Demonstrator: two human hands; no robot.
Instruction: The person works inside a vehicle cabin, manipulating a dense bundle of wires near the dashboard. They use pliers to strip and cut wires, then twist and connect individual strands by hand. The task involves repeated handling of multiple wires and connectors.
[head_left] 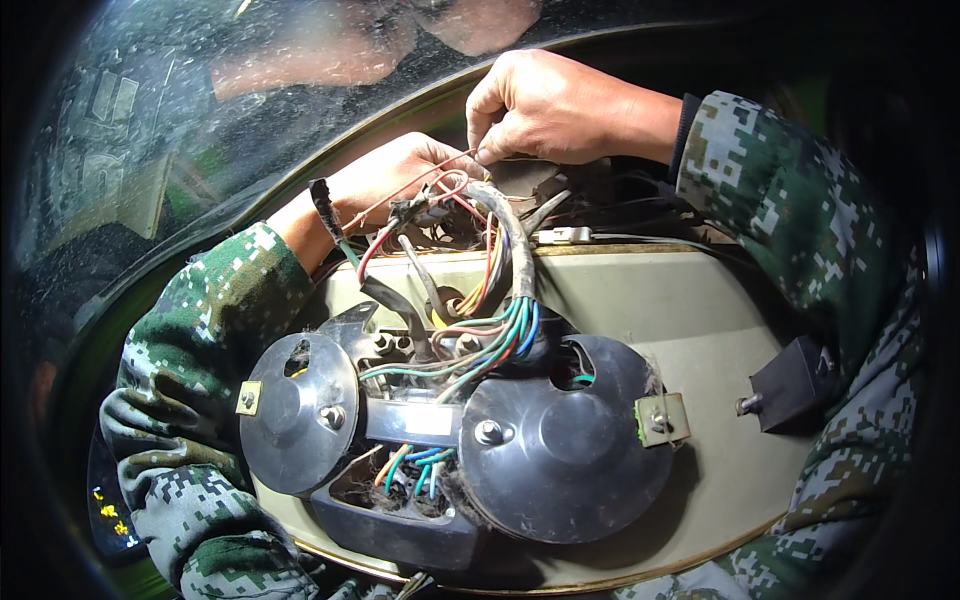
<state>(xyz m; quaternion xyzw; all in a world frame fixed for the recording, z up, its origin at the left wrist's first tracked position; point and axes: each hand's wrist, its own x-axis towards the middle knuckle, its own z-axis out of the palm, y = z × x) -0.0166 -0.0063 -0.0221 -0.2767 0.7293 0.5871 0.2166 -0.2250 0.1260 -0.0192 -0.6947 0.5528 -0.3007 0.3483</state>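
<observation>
My right hand (545, 105) reaches in from the upper right, its thumb and forefinger pinched on a thin red wire (412, 184). Close below and to the left, my left hand (395, 175) is closed at the same wire; its fingertips are partly hidden by wires. Between the hands and the gauges, a wiring harness (520, 255) wrapped in grey sleeving curves downward. It fans into coloured wires (515, 325) at the back of a black instrument cluster (412, 422). A loose black-sleeved wire end (323, 205) stands up by my left wrist.
The cluster's round black housings (575, 450) sit on a beige panel (700, 330). A black box-shaped part (795, 385) juts out at right. A white connector (565, 236) lies at the panel's far edge. Dusty glass (200, 130) slopes behind my left arm.
</observation>
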